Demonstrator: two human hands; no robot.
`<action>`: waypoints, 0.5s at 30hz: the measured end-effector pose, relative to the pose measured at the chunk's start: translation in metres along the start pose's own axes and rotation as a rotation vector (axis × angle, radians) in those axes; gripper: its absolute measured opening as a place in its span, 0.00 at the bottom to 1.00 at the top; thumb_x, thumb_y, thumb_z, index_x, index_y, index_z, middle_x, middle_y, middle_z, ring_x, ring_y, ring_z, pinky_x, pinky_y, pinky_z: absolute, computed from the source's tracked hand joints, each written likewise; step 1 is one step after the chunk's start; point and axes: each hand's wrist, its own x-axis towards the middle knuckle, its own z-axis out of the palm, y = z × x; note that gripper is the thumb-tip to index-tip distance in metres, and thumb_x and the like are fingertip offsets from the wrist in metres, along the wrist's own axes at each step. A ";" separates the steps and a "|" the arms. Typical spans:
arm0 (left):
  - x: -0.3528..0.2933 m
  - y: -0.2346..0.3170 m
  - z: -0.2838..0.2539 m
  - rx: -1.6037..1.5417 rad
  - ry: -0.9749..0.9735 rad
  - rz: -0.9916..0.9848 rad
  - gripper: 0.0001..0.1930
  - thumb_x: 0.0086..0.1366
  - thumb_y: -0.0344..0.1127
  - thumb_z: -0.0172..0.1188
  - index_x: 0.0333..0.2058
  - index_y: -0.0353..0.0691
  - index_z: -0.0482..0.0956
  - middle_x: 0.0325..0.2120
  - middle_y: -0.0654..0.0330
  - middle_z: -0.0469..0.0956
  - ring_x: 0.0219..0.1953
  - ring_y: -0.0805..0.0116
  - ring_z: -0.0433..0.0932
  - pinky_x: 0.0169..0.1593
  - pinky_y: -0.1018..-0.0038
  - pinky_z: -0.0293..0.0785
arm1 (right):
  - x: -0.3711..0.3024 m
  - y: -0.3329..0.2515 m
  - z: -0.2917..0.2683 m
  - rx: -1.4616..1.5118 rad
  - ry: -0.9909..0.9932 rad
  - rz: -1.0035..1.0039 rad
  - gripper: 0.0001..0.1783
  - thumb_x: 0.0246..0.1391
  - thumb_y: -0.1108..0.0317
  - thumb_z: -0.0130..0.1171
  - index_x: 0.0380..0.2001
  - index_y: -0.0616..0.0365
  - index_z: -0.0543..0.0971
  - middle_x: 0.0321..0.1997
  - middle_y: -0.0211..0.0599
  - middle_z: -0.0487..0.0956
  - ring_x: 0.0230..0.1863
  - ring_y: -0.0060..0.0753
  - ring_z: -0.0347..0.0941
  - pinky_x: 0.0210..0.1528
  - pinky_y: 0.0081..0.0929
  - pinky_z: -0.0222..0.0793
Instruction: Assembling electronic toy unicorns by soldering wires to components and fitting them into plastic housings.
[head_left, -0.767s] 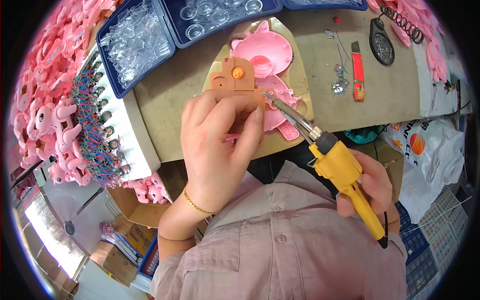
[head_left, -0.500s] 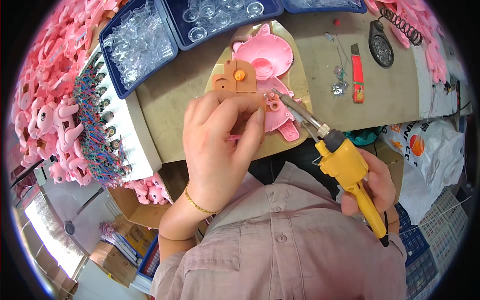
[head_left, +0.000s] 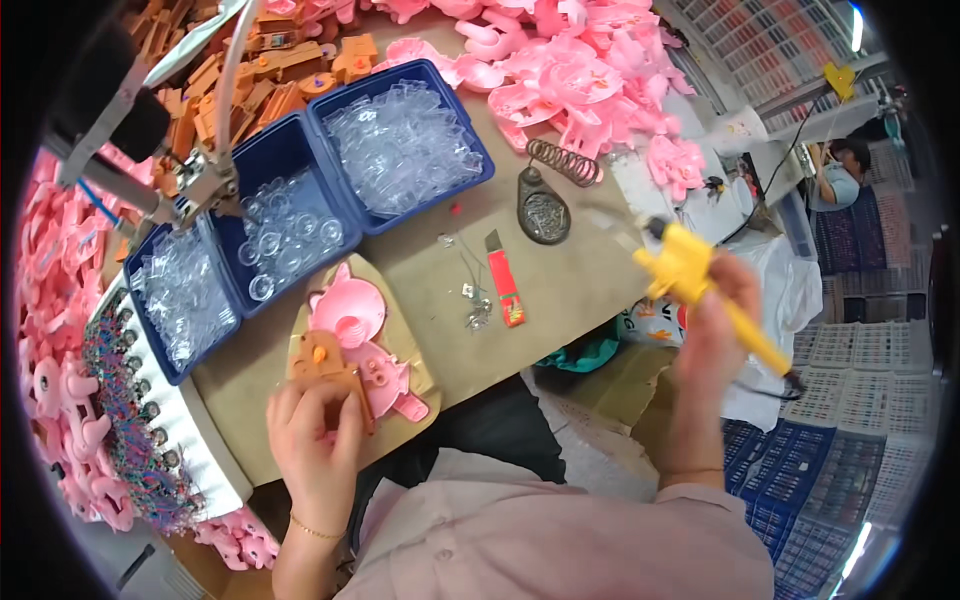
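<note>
Keep the soldering iron (head_left: 684,266), clamped in your right hand (head_left: 722,312), away from your left hand (head_left: 314,430), whose hold on the brown housing (head_left: 306,368) is unclear.

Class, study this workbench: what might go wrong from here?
The yellow soldering iron raised in the right hand may be hot and could burn skin if it strays. The red knife seems to lie with its blade out, so anyone reaching across might get cut. Only the left hand seems to steady the orange part, which might slip.
</note>
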 end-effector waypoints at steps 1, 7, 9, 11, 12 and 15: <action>0.000 -0.002 0.001 -0.016 0.005 0.032 0.04 0.53 0.28 0.62 0.29 0.38 0.78 0.28 0.58 0.73 0.34 0.58 0.71 0.40 0.67 0.66 | 0.014 -0.010 -0.007 -0.079 -0.003 -0.015 0.23 0.49 0.71 0.53 0.51 0.65 0.69 0.48 0.43 0.73 0.48 0.34 0.71 0.47 0.31 0.73; -0.022 0.021 -0.041 -0.921 0.158 0.233 0.05 0.58 0.26 0.59 0.33 0.34 0.74 0.35 0.53 0.75 0.33 0.60 0.74 0.34 0.70 0.72 | 0.072 0.032 0.005 -0.376 -0.226 -0.120 0.20 0.59 0.72 0.55 0.54 0.65 0.71 0.53 0.41 0.74 0.53 0.31 0.71 0.54 0.27 0.69; -0.028 0.075 -0.043 -1.808 0.387 0.406 0.07 0.58 0.23 0.58 0.32 0.32 0.68 0.30 0.44 0.74 0.27 0.62 0.74 0.25 0.72 0.71 | 0.075 0.062 0.018 -0.327 -0.288 -0.204 0.20 0.60 0.69 0.55 0.55 0.63 0.71 0.56 0.39 0.73 0.55 0.32 0.70 0.55 0.27 0.68; -0.036 0.079 -0.074 -1.863 -0.055 0.153 0.05 0.67 0.39 0.51 0.32 0.51 0.65 0.29 0.64 0.66 0.22 0.69 0.66 0.30 0.75 0.63 | 0.071 0.085 0.005 -0.304 -0.165 -0.107 0.25 0.60 0.64 0.56 0.59 0.60 0.67 0.53 0.38 0.74 0.49 0.28 0.73 0.47 0.24 0.69; -0.039 0.077 -0.079 -1.823 -0.023 0.142 0.05 0.67 0.39 0.51 0.32 0.50 0.66 0.29 0.64 0.67 0.23 0.69 0.67 0.30 0.75 0.63 | 0.057 0.079 0.006 -0.299 -0.073 0.023 0.26 0.60 0.63 0.56 0.60 0.57 0.65 0.51 0.35 0.74 0.42 0.23 0.73 0.42 0.21 0.69; -0.044 0.078 -0.093 -1.747 0.048 0.132 0.05 0.66 0.39 0.53 0.31 0.48 0.69 0.28 0.64 0.69 0.25 0.71 0.68 0.31 0.76 0.65 | 0.022 0.078 -0.016 -0.162 -0.230 0.537 0.25 0.61 0.63 0.55 0.59 0.56 0.66 0.48 0.32 0.74 0.37 0.18 0.71 0.37 0.17 0.67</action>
